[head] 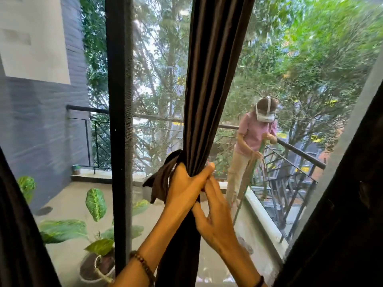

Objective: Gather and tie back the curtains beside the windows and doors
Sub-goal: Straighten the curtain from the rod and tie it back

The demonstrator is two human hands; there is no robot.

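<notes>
Two bare forearms are reaching up from the bottom edge, a beaded bracelet (pixel 145 264) circling the left wrist. Up ahead, the left hand (pixel 184 189) is clamping tight around the dark curtain (pixel 209 79), bunching it into a narrow waist right in the middle of the view, thumb pressing across the front of the folds. Just beside it, the right hand (pixel 215 220) is touching the same bundle lower down, fingers curled loosely against the fabric; whether it is pinching anything, I cannot tell. A dark tie strip (pixel 161 181) is looping around the gathered cloth and dangling off to the left. Behind the curtain, a dark door frame (pixel 120 121) is standing upright, and through the glass a leafy potted plant (pixel 97 235) is sitting on the balcony floor while a person in a pink shirt (pixel 255 135) is bending by the railing (pixel 300 151).
</notes>
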